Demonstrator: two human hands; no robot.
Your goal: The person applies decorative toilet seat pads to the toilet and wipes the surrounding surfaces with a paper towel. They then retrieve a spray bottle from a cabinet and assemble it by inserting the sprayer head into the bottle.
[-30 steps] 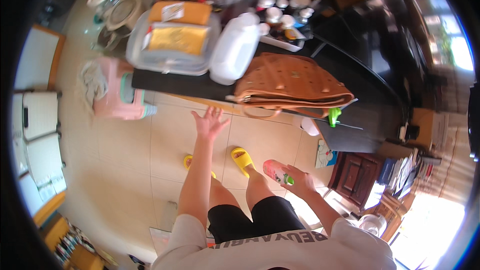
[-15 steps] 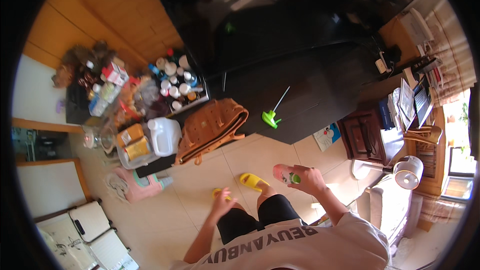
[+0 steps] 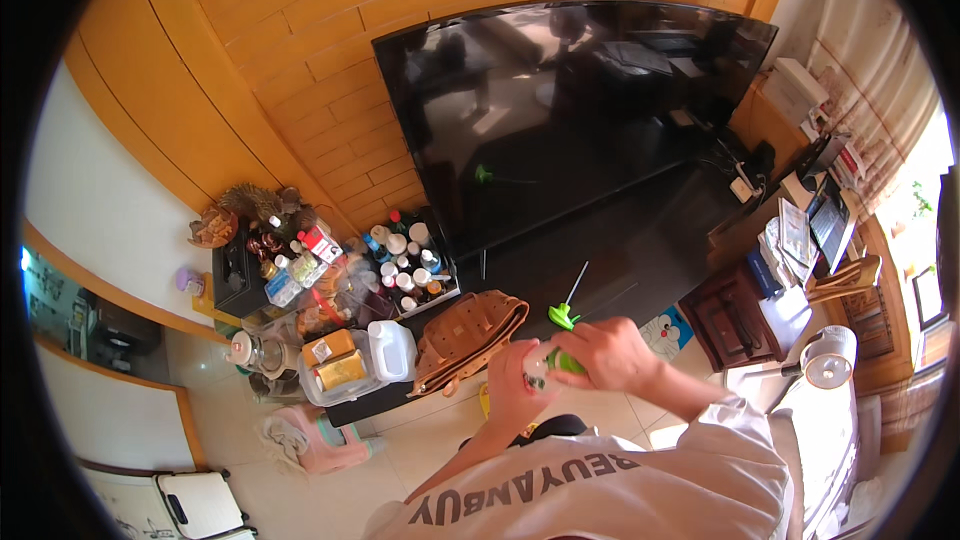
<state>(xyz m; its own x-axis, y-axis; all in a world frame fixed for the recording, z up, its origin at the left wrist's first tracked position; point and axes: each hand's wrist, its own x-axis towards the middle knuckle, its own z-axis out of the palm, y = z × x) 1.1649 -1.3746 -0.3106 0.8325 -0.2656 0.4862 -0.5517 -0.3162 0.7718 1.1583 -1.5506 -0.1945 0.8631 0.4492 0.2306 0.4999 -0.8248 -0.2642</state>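
My right hand (image 3: 607, 354) and my left hand (image 3: 513, 387) meet in front of my chest, both closed around a small bottle (image 3: 545, 367) with a white end and a green part. The right hand covers most of the bottle from above, while the left hand grips its near end. Just beyond them on the black TV stand (image 3: 650, 250) lie a brown leather bag (image 3: 465, 336) and a green-headed tool with a thin white handle (image 3: 567, 308).
A large dark TV screen (image 3: 570, 110) stands against an orange brick wall. Left of the bag are a white jug (image 3: 390, 350), a clear box of packets (image 3: 335, 370) and several small bottles (image 3: 405, 260). A pink stool (image 3: 315, 438) sits on the floor; a white fan (image 3: 828, 355) stands right.
My head has lifted from the floor toward the TV. My left hand came up from hanging low and joined the right hand on the bottle, now raised to chest height.
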